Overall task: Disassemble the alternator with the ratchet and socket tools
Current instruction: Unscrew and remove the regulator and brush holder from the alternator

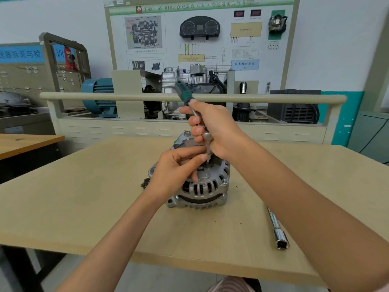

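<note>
Alternator (pixel 200 186) sits mid-table (pixel 84 207), straight ahead. Right hand (pixel 214 127) grips ratchet (pixel 190 100), handle angled up-left and away, socket pointing down onto the top. Left hand (pixel 179 171) pinches near the socket tip, steadying. Both hands over the housing; left nearer the fastener.

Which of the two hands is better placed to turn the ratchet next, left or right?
Right, most likely. The right hand already grips the ratchet on its shank, below the green handle. The left hand rests on the alternator, its fingers steadying the socket.
</note>
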`<action>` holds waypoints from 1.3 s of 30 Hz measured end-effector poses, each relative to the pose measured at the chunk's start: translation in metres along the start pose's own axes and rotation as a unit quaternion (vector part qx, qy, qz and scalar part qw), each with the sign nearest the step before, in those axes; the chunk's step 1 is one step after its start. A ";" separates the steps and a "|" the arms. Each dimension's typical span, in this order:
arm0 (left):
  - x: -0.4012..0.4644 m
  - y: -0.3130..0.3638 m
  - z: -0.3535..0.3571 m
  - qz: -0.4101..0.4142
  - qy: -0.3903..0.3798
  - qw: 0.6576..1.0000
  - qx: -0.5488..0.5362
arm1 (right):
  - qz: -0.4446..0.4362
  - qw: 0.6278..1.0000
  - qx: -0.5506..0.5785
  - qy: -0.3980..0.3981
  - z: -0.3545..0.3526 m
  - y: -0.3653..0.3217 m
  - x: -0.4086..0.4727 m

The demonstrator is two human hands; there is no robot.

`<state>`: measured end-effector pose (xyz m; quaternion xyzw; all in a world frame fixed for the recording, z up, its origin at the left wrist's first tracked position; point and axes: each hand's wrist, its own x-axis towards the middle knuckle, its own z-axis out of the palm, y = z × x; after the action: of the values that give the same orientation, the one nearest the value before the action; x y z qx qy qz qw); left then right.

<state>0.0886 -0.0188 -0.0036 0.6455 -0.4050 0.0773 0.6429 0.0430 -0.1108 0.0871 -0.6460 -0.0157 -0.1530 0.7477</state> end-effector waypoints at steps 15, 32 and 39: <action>-0.001 0.002 0.001 0.007 0.013 0.999 -0.032 | -0.002 0.991 -0.136 -0.016 -0.015 -0.007 0.008; -0.001 0.004 0.000 -0.014 0.070 0.995 -0.067 | -0.022 0.999 -0.018 -0.019 -0.016 -0.010 0.010; -0.002 0.005 0.001 -0.018 0.072 0.995 -0.060 | -0.013 0.999 -0.045 -0.012 -0.014 -0.008 0.014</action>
<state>0.0837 -0.0185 -0.0015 0.6057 -0.3500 0.0874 0.7092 0.0523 -0.1280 0.0953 -0.6804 -0.0265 -0.1553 0.7157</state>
